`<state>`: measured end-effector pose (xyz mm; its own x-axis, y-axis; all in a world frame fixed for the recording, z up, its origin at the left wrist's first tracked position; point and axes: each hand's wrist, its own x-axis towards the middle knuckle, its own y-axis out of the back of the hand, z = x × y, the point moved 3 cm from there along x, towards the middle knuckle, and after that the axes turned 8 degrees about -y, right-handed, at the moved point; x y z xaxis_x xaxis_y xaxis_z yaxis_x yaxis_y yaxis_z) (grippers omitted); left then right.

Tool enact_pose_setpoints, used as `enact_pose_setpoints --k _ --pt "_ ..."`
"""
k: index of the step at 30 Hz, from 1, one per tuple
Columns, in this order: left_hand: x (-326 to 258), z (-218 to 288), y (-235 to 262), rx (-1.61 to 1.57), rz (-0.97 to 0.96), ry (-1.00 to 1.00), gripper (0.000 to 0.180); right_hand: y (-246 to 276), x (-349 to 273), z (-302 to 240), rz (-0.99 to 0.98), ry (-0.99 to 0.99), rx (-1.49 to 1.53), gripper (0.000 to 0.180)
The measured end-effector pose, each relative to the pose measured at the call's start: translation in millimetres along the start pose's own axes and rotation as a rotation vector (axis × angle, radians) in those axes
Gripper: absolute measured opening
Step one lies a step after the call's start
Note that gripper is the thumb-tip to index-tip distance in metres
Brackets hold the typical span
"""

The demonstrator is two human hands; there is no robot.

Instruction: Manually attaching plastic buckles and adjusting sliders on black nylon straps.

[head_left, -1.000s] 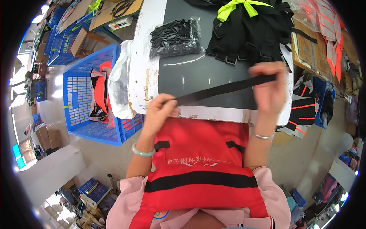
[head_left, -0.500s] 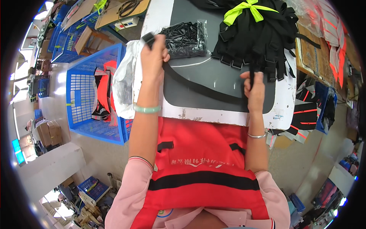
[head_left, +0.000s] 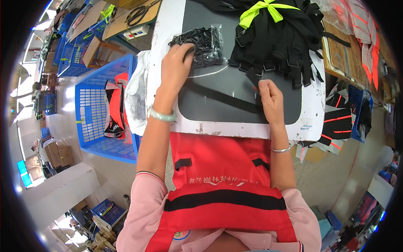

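A black webbing strap (head_left: 224, 99) runs slack between my two hands above the dark grey table mat. My left hand (head_left: 177, 67) is closed on one end of it, at the edge of a clear plastic bag of black buckles (head_left: 203, 44); a dark piece shows at its fingertips, too blurred to tell. My right hand (head_left: 271, 101) pinches the strap's other part, with a short end sticking up above the thumb. Just beyond it lies a large bundle of black straps with buckles (head_left: 277, 46), tied with a bright yellow ribbon (head_left: 266, 11).
The white-edged table (head_left: 235, 129) spans the front. At its left, a blue crate (head_left: 90, 122) holds red and black fabric pieces, beside white plastic sheeting (head_left: 137, 96). A wooden bench (head_left: 340, 59) and black-grey pieces with orange stripes (head_left: 338, 122) are at the right. A white cord crosses the mat.
My left hand has tipped forward and its fingers now reach over the bag of buckles. My right hand has shifted slightly left, and the strap end above it now leans left.
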<state>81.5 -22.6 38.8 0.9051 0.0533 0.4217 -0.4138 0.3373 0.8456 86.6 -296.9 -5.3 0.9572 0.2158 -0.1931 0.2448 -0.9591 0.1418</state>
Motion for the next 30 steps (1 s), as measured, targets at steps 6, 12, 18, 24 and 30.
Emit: enact_pose_setpoints --k 6,12,18,24,30 --pt "-61 61 -3 -1.034 -0.169 0.510 0.016 -23 -6 -32 -0.204 -0.061 0.178 0.023" --pt "-84 68 -22 -1.469 -0.043 0.766 0.020 -40 -12 -39 -0.101 0.118 -0.303 0.014" --pt "-88 66 -24 -1.461 0.070 0.824 0.027 -39 -22 -48 -0.075 0.149 -0.430 0.014" --pt "-89 68 -30 -1.447 0.065 0.808 0.019 -46 -28 -50 -0.015 0.248 -0.528 0.012" --pt "-92 75 -28 -1.523 0.047 0.856 0.016 -54 -26 -45 -0.026 0.413 -0.574 0.011"
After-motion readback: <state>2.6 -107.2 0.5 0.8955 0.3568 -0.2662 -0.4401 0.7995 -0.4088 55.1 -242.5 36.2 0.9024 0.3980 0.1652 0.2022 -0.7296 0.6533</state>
